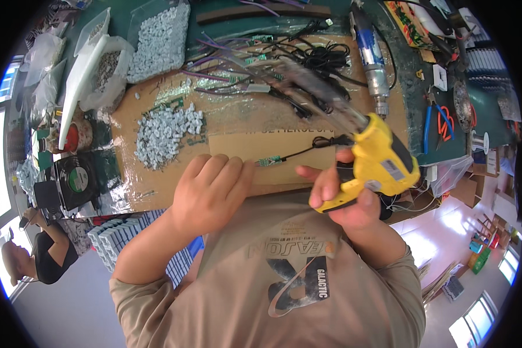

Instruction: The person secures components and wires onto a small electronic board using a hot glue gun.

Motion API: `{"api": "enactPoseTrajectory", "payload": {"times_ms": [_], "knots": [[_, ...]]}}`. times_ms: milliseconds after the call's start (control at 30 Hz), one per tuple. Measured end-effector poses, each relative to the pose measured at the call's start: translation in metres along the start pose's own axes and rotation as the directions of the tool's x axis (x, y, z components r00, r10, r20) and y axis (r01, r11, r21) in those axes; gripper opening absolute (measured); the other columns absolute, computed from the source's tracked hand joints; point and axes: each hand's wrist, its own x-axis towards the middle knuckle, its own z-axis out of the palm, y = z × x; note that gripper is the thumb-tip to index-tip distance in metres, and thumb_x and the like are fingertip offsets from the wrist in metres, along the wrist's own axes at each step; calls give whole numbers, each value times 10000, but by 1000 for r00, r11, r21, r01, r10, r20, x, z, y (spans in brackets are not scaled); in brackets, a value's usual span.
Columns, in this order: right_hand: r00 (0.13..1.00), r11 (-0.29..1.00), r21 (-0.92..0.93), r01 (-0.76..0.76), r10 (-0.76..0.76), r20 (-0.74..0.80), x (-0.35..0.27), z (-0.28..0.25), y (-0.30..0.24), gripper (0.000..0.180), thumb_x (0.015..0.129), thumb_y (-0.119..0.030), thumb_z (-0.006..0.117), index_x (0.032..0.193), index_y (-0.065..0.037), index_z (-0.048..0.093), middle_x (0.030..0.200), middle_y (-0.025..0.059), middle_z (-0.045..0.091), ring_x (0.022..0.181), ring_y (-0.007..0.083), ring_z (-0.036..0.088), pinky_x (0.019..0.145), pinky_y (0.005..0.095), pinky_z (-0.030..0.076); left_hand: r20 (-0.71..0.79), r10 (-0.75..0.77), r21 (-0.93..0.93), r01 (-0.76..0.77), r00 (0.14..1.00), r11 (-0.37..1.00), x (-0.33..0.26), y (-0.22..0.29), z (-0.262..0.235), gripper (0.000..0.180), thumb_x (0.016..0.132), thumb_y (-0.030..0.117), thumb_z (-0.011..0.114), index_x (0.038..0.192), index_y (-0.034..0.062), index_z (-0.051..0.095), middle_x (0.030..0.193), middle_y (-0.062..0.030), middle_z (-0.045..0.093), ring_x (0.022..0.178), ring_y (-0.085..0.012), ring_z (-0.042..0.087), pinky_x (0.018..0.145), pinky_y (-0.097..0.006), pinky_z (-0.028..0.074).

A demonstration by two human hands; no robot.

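Note:
My left hand (217, 185) is closed, its curled fingers at the left end of a small green circuit board (269, 161). What lies inside those fingers is hidden. A black cable (300, 153) runs from the board's right end up to a coiled tie. My right hand (351, 194) grips a yellow gun-shaped tool (383, 153) with a dark trigger, held above the right end of the cardboard (226, 152). The tool's long metal front points up and left, smeared by motion. The right index finger is stretched out toward the board.
A heap of small pale grey parts (165, 133) lies left, near a clear tray (159, 40) of more. Black cables (325, 55) and wired boards spread across the back. A blue tool with a metal nozzle (371, 52), pliers (429, 122) and a fan (75, 180) flank the work area.

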Motion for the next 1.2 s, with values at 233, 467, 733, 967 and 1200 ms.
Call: {"api": "enactPoseTrajectory", "payload": {"times_ms": [233, 467, 733, 967, 1200], "knots": [[901, 886, -194, 421, -433, -22, -3, -19, -79, 658, 963, -452, 570, 1454, -70, 358, 917, 98, 611, 803, 254, 640, 1008, 548, 461, -305, 191, -20, -207, 933, 978, 83, -21, -47, 360, 627, 73, 693, 975, -18, 689, 899, -106, 623, 741, -258, 610, 607, -347, 471], [876, 872, -223, 435, -468, -119, -24, -45, -83, 648, 959, -458, 577, 1434, -67, 372, 892, 100, 600, 790, 251, 641, 919, 506, 502, -450, -92, -162, 20, 889, 987, 123, -63, -43, 184, 741, -7, 730, 922, 8, 703, 881, -106, 691, 777, -283, 655, 686, -361, 522], [882, 913, -214, 348, -396, -254, -28, -89, -69, 645, 937, -478, 583, 1402, -69, 405, 828, 73, 602, 737, 230, 646, 882, 494, 517, 6, -254, -114, 253, 967, 961, 132, -156, -22, 148, 844, 116, 679, 974, 59, 722, 979, -112, 700, 930, -325, 657, 828, -408, 524], [893, 929, -154, 336, -366, -263, -18, -96, -66, 638, 929, -475, 590, 1376, -54, 417, 792, 87, 614, 714, 241, 656, 864, 497, 525, -118, -294, -15, 295, 948, 955, 215, -219, 7, 171, 860, 148, 654, 998, 72, 719, 1024, -91, 684, 1005, -306, 636, 869, -417, 509], [889, 931, -79, 356, -363, -277, -16, -92, -65, 622, 941, -442, 592, 1380, -42, 408, 801, 93, 624, 760, 248, 668, 899, 494, 512, 134, -221, 249, 183, 966, 951, 239, -238, 12, 136, 855, 135, 631, 949, 91, 719, 1049, -70, 659, 1025, -284, 628, 851, -413, 515]]}}
